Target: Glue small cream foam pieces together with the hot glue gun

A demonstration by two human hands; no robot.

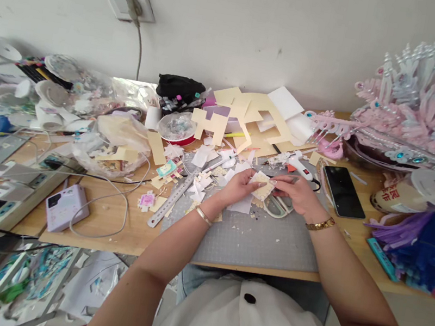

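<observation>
My left hand (pixel 242 187) is closed on a small cream card piece (pixel 263 188) with fine marks on its face, held tilted above the grey cutting mat (pixel 253 248). At the card's right edge are the pinched fingers of my right hand (pixel 294 193); what lies between them is too small to make out. A pair of scissors with pale handles (pixel 276 210) lies on the mat beneath my right hand, partly covered. White and cream paper scraps (pixel 199 185) are scattered left of my hands, beside a metal ruler (pixel 172 200).
A white glue gun (pixel 300 166) and a phone (pixel 344 192) lie to the right, near a lidded drink cup (pixel 402 195). Cut card sheets (pixel 251 108) are heaped behind. On the left are a lilac power bank (pixel 67 207), cables and a power strip (pixel 18 192).
</observation>
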